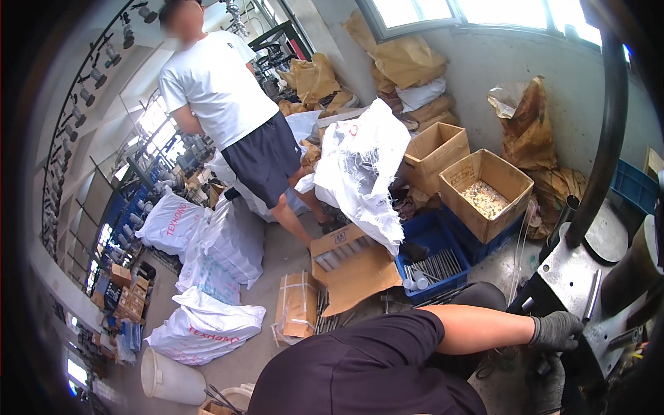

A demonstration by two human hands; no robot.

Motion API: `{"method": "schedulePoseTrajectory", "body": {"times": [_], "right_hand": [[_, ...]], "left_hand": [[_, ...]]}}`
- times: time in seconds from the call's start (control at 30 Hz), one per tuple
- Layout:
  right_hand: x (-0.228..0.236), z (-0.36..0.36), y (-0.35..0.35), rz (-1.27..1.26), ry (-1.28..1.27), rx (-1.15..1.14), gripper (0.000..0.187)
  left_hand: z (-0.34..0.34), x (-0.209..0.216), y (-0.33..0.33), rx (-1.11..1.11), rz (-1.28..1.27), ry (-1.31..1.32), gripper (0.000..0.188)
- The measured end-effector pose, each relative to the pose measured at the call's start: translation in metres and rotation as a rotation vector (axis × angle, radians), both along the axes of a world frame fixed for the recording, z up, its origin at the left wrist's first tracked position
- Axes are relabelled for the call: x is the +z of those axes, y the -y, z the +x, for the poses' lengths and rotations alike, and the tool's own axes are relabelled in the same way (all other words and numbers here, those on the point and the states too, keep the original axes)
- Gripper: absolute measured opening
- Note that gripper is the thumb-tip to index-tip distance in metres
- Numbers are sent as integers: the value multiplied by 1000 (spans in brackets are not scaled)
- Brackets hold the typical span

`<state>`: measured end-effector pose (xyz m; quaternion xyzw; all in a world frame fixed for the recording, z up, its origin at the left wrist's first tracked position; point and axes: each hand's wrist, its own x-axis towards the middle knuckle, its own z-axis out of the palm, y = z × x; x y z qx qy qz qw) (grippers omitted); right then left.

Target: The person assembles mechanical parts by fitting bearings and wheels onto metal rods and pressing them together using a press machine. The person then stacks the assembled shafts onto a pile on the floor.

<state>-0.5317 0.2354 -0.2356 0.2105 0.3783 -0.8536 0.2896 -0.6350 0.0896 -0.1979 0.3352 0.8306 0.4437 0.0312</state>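
Observation:
My left arm reaches right from a dark sleeve. At its end, my left hand (pixel 555 331), in a grey knitted glove, is closed with curled fingers beside the metal plate (pixel 564 266) of a machine. What the fingers grip is hidden. Below it, a dark grey gloved shape, apparently my right hand (pixel 548 384), shows in shadow near the lower edge; its fingers are unclear. A short shiny rod (pixel 593 295) stands on the plate above my left hand. A thick dark curved bar (pixel 600 145) rises from the plate.
A blue crate (pixel 453 282) holds metal rods. Behind it, an open carton (pixel 508 214) contains small pieces. Another open carton (pixel 344 277) lies near a strapped box (pixel 296 304). White sacks (pixel 207 325) and a white bucket (pixel 166 377) stand left. A person (pixel 218 97) stands beyond.

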Motion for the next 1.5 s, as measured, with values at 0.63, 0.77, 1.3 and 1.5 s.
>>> {"method": "schedulePoseTrajectory", "body": {"times": [0.63, 0.77, 1.3, 1.5], "right_hand": [[8, 5, 3, 137, 50, -24, 21], [12, 5, 7, 123, 53, -50, 22], [67, -8, 16, 240, -372, 110, 24], [65, -19, 9, 154, -464, 105, 41]], "left_hand": [[0, -3, -1, 9, -6, -80, 24], [3, 2, -2, 9, -12, -65, 25], [-8, 22, 16, -268, 413, 500, 16], [-1, 34, 9, -149, 603, 396, 26]]}}
